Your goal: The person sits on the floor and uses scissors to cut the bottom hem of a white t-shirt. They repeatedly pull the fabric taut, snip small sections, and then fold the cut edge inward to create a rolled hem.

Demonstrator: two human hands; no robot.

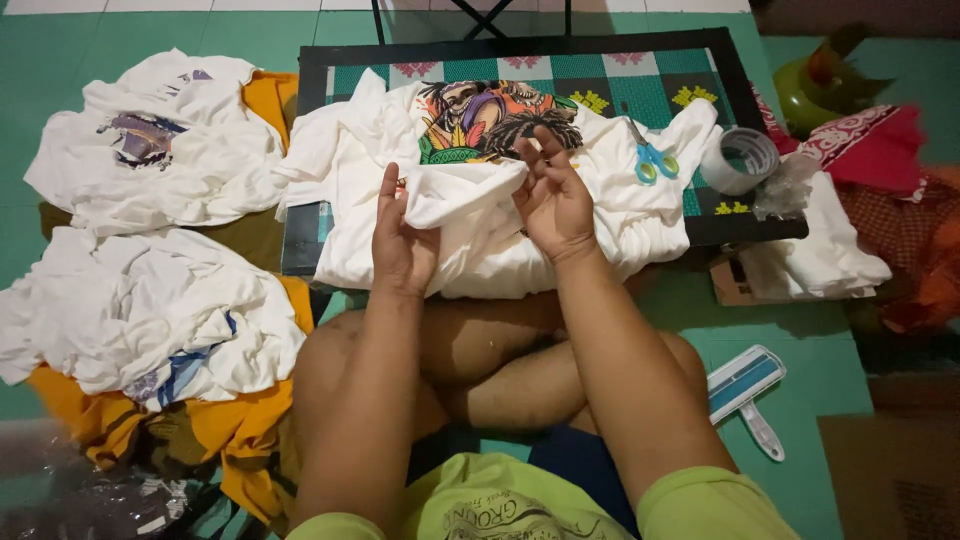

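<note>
Both hands pinch a fold of the white shirt (470, 215) spread on the low table (310, 75), likely pulling the cloth taut for a close look: left hand (402, 240) clamped on the fold, right hand (552, 200) gripping with thumb and forefinger, other fingers apart. One scissors (652, 160), one tape roll (740, 160), one lint roller (748, 392), two shirt piles (150, 310).

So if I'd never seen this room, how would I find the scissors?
Start at the low black-framed table with the green patterned top, in front of the seated person. A white printed T-shirt is spread over it, and the scissors lie on the shirt's right side, next to a roll of tape. Their blue and green handle loops stand out against the white cloth.
</note>
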